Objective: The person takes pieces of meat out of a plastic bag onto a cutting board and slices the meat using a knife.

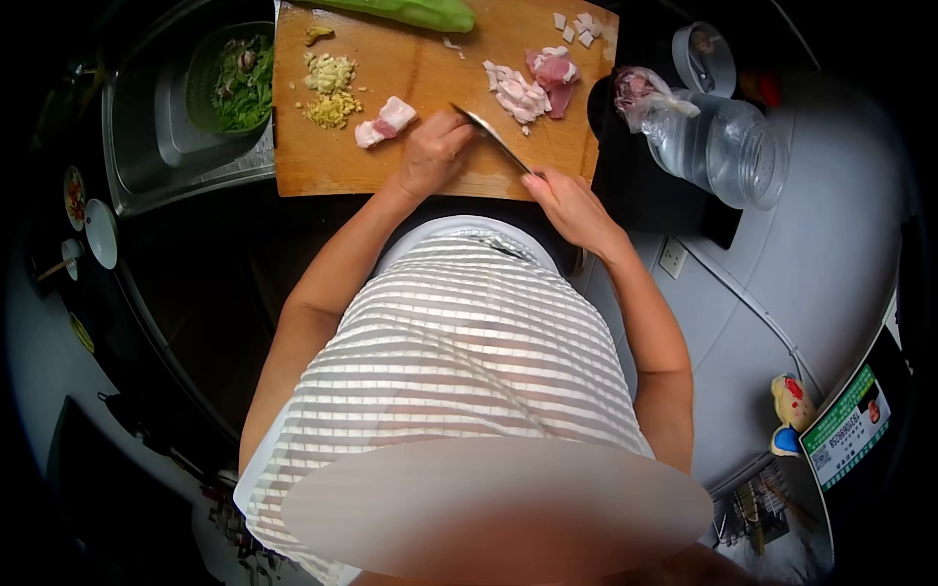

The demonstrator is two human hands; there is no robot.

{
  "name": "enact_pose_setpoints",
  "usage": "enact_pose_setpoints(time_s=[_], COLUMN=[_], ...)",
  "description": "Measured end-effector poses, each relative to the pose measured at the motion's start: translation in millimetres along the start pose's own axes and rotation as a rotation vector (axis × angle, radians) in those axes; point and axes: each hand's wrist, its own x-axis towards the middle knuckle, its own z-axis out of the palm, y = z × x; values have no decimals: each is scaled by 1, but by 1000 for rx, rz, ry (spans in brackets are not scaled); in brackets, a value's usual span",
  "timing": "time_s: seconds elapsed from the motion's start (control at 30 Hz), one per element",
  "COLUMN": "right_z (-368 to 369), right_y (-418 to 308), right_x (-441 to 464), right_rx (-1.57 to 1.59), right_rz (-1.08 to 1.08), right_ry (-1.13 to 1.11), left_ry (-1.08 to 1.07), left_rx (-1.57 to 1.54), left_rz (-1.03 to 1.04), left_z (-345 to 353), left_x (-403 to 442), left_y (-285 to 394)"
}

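Observation:
My right hand (pixel 572 205) grips a knife (pixel 503 145), its blade slanting across the wooden cutting board (pixel 420 78) toward the upper left. Close against the blade, my left hand (pixel 433 153) presses down with curled fingers. Whatever lies under those fingers is hidden. A chunk of fatty pork (pixel 387 122) sits just left of that hand. Beyond the knife, sliced pale fat (pixel 516 93) is piled beside a piece of pink meat (pixel 555 73). Chopped garlic (pixel 328 73) and finely minced yellow bits (pixel 333 109) form two heaps on the left of the board.
A green gourd-like vegetable (pixel 415 12) lies along the board's far edge, with small white squares (pixel 578 27) at its right corner. Left is a sink (pixel 176 127) with a colander of leafy greens (pixel 244 78). Bagged meat (pixel 645 98) and a clear plastic jar (pixel 747 156) are right.

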Motion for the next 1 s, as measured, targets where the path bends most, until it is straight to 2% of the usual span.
enact_pose_setpoints(time_s=[0.17,0.23,0.37,0.47,0.53,0.57,0.6,0.67,0.7,0.73,0.8,0.83,0.93,0.97,1.0], right_z=[-2,-6,-16,-16,-11,-7,-7,-12,-12,-12,-11,-11,-8,-6,-6], right_y=[2,14,15,17,22,23,20,9,10,11,10,10,9,9,9], right_x=[11,1,-14,-18,-21,-23,-23,-21,-20,-17,-16,-17,-27,-31,-35], right_rx=[97,237,189,166,-5,-131,-124,-360,-360,-439,-521,-560,-574,-546,-547], right_rz=[-24,112,120,118,22,-66,-61,-82,-88,-119,-152,-163,-170,-170,-167], right_ry=[30,115,154,181,244,317,315,265,264,272,285,291,301,303,302], left_ry=[-56,-42,-70,-14,65,82,74,-258,-503,-498,-638,-740,-829,-921,-922], left_rx=[2,-26,-1,-162,-396,-411,-411,-466,-408,-400,-153,-142,-253,-216,-220], left_rz=[11,32,33,-25,-398,-424,-429,-115,-48,-48,153,128,57,17,18], left_z=[2,11,22,11,-16,-28,-35,-51,-53,-47,-27,-16,-5,-6,-8], left_x=[7,21,48,48,44,46,51,64,70,71,72,79,92,97,96], left_y=[-2,-5,-9,-6,7,12,17,24,30,32,30,19,4,5,6])
